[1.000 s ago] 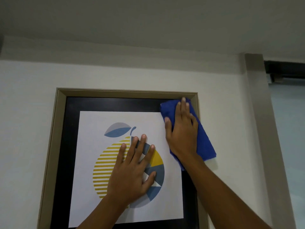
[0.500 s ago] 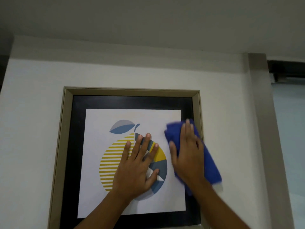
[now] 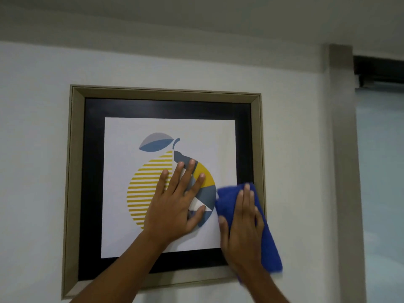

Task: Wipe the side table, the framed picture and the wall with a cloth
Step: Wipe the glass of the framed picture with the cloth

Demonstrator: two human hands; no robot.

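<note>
The framed picture (image 3: 75, 171) hangs on the white wall (image 3: 32, 127); it has a beige frame, a black mat and a print of a yellow and blue fruit. My left hand (image 3: 177, 204) lies flat on the print, fingers spread, holding nothing. My right hand (image 3: 242, 230) presses a blue cloth (image 3: 269, 243) flat against the picture's lower right part, over the mat and the frame's right side. The cloth's lower end hangs past the frame onto the wall. The side table is out of view.
A grey-beige pillar or door jamb (image 3: 343, 171) runs down the wall to the right of the picture. Beyond it is a pale frosted pane (image 3: 380, 171) under a dark rail (image 3: 378, 68). The ceiling (image 3: 196, 18) is close above.
My right hand has slid the blue cloth down the picture's right side, from the top right corner to the lower right. My left hand has stayed flat on the print.
</note>
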